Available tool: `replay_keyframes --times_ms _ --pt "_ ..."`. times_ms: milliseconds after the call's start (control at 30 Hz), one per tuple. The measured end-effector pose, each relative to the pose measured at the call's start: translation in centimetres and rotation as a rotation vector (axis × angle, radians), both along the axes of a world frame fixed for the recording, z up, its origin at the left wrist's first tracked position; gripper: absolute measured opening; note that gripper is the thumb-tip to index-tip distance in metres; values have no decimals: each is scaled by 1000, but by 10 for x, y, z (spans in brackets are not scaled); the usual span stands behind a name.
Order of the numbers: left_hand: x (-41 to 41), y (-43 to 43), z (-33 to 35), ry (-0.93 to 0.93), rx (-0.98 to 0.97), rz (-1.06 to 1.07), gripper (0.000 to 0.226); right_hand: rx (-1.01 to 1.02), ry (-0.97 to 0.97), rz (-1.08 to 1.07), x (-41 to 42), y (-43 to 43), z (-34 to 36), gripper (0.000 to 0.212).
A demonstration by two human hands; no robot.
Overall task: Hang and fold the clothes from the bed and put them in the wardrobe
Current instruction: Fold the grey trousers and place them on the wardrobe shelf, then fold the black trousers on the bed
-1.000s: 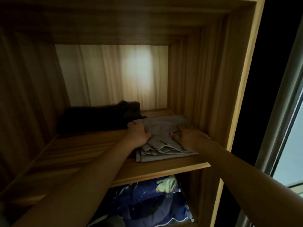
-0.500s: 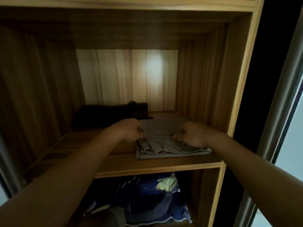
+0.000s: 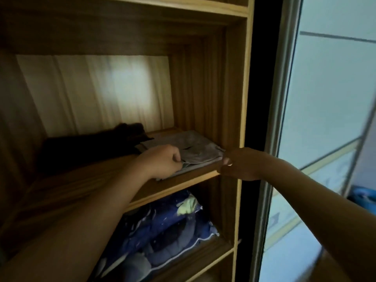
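Observation:
A folded grey garment [image 3: 195,147] lies at the right end of the wardrobe shelf [image 3: 85,184], against the side panel. My left hand [image 3: 162,162] is on the garment's front left edge, its fingers curled into the folded layers. My right hand [image 3: 239,163] hovers just outside the shelf's front right corner with its fingers curled, beside the garment's front right corner. Whether it pinches the cloth is unclear. A dark folded garment [image 3: 85,147] lies further back on the same shelf, to the left.
Blue patterned bedding [image 3: 173,226] fills the compartment below the shelf. The wardrobe's upright side panel [image 3: 242,98] stands right of the grey garment. A pale sliding door [image 3: 329,119] with a metal frame is to the right.
The view has swung left and down. My right hand has drawn back off the grey garment to the shelf's front corner. My left hand stays on the garment's left edge.

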State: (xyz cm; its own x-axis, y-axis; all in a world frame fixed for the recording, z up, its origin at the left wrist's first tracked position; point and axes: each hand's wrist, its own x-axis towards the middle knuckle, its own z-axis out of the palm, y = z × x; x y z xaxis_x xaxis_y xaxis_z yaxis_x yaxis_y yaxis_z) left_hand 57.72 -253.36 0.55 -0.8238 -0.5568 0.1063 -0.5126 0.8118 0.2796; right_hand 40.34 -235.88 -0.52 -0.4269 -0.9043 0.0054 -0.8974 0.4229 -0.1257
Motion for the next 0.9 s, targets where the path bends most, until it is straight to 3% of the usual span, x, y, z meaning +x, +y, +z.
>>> replay_keyframes --times_ms 133,300,400,533,900 --pt "-17 33 -16 9 32 -193 4 -5 -13 -216 19 61 -17 39" --pt "-52 99 -42 -88 66 -457 17 43 -31 -500 29 152 -41 48" --pt "-80 137 -66 -153 62 -553 19 103 -84 -633 30 205 -55 35" --pt "-116 188 -89 -217 68 -682 24 126 -124 -826 28 273 -75 34" --pt "-232 306 -144 -244 41 -971 21 97 -229 -1140 -1 378 -108 47"
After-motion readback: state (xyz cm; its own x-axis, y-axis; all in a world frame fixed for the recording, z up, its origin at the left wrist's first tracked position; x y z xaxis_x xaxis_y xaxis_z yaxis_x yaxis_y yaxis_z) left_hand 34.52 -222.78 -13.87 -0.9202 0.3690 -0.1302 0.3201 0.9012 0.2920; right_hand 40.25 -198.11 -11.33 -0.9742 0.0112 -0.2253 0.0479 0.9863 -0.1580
